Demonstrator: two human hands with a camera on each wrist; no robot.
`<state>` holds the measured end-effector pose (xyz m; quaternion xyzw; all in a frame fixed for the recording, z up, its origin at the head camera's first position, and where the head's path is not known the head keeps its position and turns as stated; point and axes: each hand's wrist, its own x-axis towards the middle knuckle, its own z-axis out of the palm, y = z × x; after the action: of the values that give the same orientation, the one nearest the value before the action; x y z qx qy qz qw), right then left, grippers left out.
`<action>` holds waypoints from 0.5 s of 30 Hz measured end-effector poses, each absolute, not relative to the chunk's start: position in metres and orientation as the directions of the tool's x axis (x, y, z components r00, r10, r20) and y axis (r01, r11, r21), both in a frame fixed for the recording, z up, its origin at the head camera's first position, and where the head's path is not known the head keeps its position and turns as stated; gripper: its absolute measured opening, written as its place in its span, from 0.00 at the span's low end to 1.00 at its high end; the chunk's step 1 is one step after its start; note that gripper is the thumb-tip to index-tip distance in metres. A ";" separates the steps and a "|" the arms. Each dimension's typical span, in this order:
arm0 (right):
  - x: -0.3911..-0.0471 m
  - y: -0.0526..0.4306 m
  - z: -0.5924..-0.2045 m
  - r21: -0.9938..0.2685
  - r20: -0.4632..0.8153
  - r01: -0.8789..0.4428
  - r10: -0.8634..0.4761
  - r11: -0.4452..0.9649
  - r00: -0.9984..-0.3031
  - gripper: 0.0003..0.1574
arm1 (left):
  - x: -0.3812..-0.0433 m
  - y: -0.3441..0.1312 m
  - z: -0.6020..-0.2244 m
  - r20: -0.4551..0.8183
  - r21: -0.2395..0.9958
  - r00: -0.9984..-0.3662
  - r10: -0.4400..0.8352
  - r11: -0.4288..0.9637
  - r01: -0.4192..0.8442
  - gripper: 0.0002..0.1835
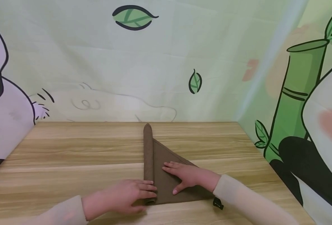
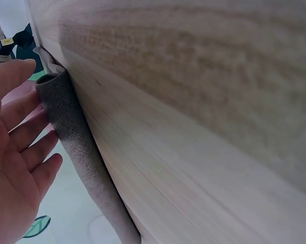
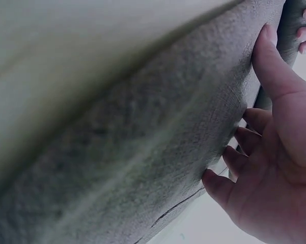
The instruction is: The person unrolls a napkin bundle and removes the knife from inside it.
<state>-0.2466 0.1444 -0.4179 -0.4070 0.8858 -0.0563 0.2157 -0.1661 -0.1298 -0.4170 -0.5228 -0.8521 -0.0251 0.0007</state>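
Pale green backdrop (image 1: 166, 53), printed with leaves, bamboo (image 1: 296, 90) and a panda (image 1: 320, 109), rises behind a wood-grain worktop (image 1: 70, 150). Brown cloth (image 1: 164, 159) lies mid-worktop: left side a long roll (image 1: 148, 153) running toward the back edge, the rest a flat triangle rightward. I see the left grip (image 1: 129, 193) resting over the roll's near end, fingers extended, thumb apart. Right grip (image 1: 183, 176) lies spread on the flat part, fingers straight. Right sleeve (image 1: 244, 195) blocks my look at the cloth's right corner; small black piece (image 1: 218, 203) beside the cuff, too small to identify.
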 end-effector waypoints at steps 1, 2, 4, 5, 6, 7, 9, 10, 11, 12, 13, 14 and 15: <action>-0.246 0.146 -0.419 -0.274 -0.330 -0.699 -0.747 0.660 -0.577 0.59 | -0.166 -0.130 -0.417 0.032 0.035 -0.449 0.893 0.448 0.893 0.23; -0.246 0.149 -0.419 -0.272 -0.325 -0.701 -0.748 0.659 -0.578 0.59 | -0.165 -0.131 -0.417 0.039 0.027 -0.445 0.895 0.444 0.896 0.24; -0.246 0.153 -0.419 -0.273 -0.314 -0.705 -0.754 0.654 -0.577 0.59 | -0.164 -0.132 -0.418 0.058 0.005 -0.433 0.899 0.434 0.901 0.24; -0.245 0.155 -0.419 -0.274 -0.310 -0.705 -0.754 0.654 -0.579 0.59 | -0.164 -0.133 -0.419 0.067 -0.004 -0.428 0.901 0.429 0.903 0.24; -0.245 0.156 -0.419 -0.275 -0.304 -0.708 -0.758 0.650 -0.578 0.59 | -0.164 -0.134 -0.419 0.075 -0.014 -0.423 0.903 0.425 0.905 0.25; -0.245 0.158 -0.419 -0.277 -0.302 -0.708 -0.759 0.649 -0.578 0.59 | -0.163 -0.134 -0.419 0.082 -0.021 -0.419 0.904 0.422 0.907 0.25; -0.245 0.161 -0.419 -0.282 -0.297 -0.708 -0.761 0.647 -0.577 0.59 | -0.163 -0.135 -0.419 0.095 -0.026 -0.415 0.905 0.419 0.908 0.25; -0.245 0.162 -0.419 -0.284 -0.295 -0.706 -0.760 0.648 -0.579 0.59 | -0.163 -0.135 -0.419 0.097 -0.027 -0.414 0.905 0.418 0.908 0.25; -0.245 0.164 -0.419 -0.286 -0.294 -0.705 -0.760 0.649 -0.580 0.59 | -0.162 -0.135 -0.419 0.101 -0.032 -0.412 0.906 0.416 0.909 0.25; -0.244 0.165 -0.418 -0.285 -0.288 -0.708 -0.762 0.646 -0.579 0.58 | -0.162 -0.135 -0.418 0.103 -0.033 -0.412 0.906 0.417 0.908 0.26; -0.244 0.167 -0.418 -0.287 -0.289 -0.706 -0.761 0.647 -0.581 0.58 | -0.162 -0.136 -0.418 0.107 -0.037 -0.411 0.905 0.417 0.908 0.26; -0.244 0.168 -0.418 -0.288 -0.286 -0.706 -0.762 0.647 -0.582 0.58 | -0.162 -0.136 -0.418 0.111 -0.042 -0.410 0.905 0.417 0.908 0.26; -0.244 0.169 -0.418 -0.290 -0.285 -0.704 -0.761 0.648 -0.583 0.58 | -0.162 -0.136 -0.418 0.114 -0.048 -0.411 0.904 0.418 0.907 0.26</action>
<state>-0.2440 0.1690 -0.4182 -0.4132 0.8866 -0.0729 0.1945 -0.1616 -0.1362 -0.4184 -0.5391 -0.8399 -0.0106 0.0611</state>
